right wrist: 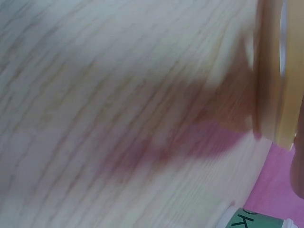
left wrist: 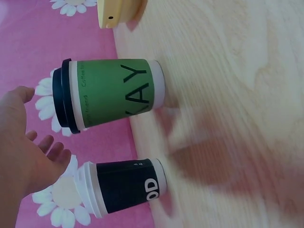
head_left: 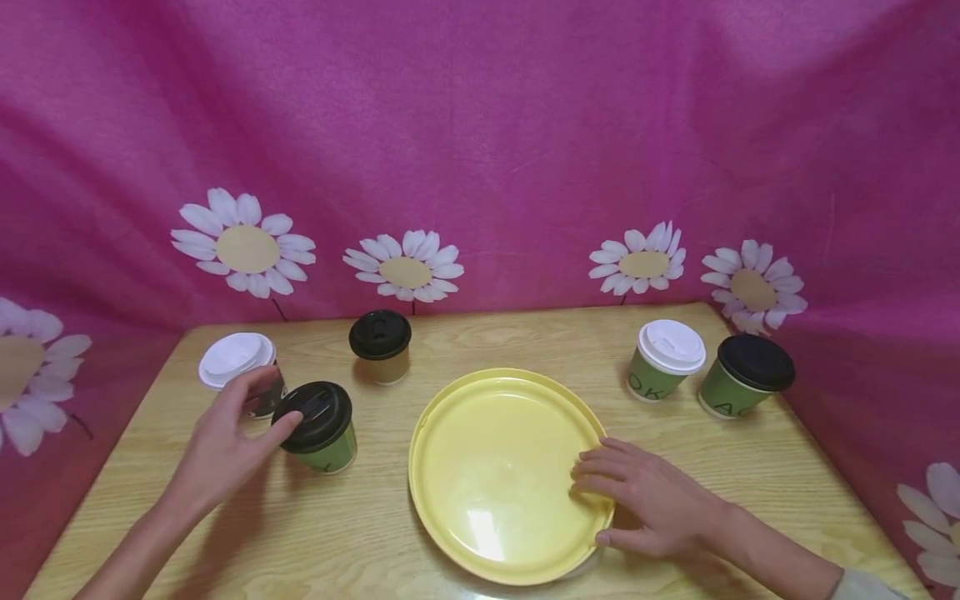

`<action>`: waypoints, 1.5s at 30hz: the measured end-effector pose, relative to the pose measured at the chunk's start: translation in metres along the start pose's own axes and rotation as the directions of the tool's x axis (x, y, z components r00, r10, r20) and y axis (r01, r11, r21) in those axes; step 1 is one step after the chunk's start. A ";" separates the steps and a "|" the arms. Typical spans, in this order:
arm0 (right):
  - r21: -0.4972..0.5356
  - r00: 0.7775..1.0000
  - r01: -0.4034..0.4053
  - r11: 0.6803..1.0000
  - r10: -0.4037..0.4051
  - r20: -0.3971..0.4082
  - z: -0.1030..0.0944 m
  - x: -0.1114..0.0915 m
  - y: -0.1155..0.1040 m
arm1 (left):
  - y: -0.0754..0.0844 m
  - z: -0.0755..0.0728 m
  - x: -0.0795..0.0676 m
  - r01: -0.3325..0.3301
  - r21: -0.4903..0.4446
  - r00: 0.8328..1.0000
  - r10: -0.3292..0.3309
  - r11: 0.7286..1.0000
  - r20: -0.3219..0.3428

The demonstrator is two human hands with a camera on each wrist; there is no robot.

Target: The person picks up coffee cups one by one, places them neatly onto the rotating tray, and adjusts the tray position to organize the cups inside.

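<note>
1. The black-lidded green cup (head_left: 324, 432) stands upright, left of frame centre, just right of the nearer left hand (head_left: 231, 437); fingers parted, empty.
2. The right hand (head_left: 656, 504), fingers loose, touches the yellow tray (head_left: 495, 467).

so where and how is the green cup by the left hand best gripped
Likely round the green cup's wall, just under its black lid, the left hand coming in low from the near side: the cup stands upright, narrows toward its base, and the lid's rim juts out. The black cup stands close on its far left.
</note>
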State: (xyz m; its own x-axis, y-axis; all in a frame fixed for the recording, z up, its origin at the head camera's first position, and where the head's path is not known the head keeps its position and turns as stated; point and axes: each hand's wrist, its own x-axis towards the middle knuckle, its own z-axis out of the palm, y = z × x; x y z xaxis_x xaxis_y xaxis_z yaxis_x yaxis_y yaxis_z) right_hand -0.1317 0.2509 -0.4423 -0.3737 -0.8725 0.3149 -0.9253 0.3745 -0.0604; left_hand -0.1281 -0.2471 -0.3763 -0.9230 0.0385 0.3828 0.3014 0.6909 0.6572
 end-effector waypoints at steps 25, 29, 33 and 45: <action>-0.053 0.999 0.007 0.999 -0.005 0.047 0.009 -0.003 -0.008 | -0.027 0.010 -0.022 0.075 -0.180 0.993 -0.058 0.981 0.098; -0.057 0.999 0.010 0.998 -0.007 0.045 0.010 -0.003 -0.008 | -0.031 0.015 -0.025 0.092 -0.182 0.990 -0.070 0.979 0.124; -0.065 0.999 0.017 0.998 -0.015 0.044 0.011 -0.003 -0.007 | -0.033 0.020 -0.028 0.121 -0.186 0.984 -0.094 0.975 0.151; -0.083 0.998 0.043 0.996 -0.040 0.044 0.010 -0.002 -0.006 | -0.035 0.038 -0.032 0.200 -0.336 0.974 -0.149 0.920 0.172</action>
State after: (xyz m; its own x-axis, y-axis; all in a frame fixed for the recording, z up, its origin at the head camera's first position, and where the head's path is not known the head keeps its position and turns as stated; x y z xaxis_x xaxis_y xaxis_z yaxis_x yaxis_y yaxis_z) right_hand -0.1259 0.2470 -0.4523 -0.3389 -0.8997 0.2752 -0.9320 0.3609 0.0321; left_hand -0.1183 -0.2455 -0.4365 -0.9849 0.0589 0.1628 0.1727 0.4010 0.8997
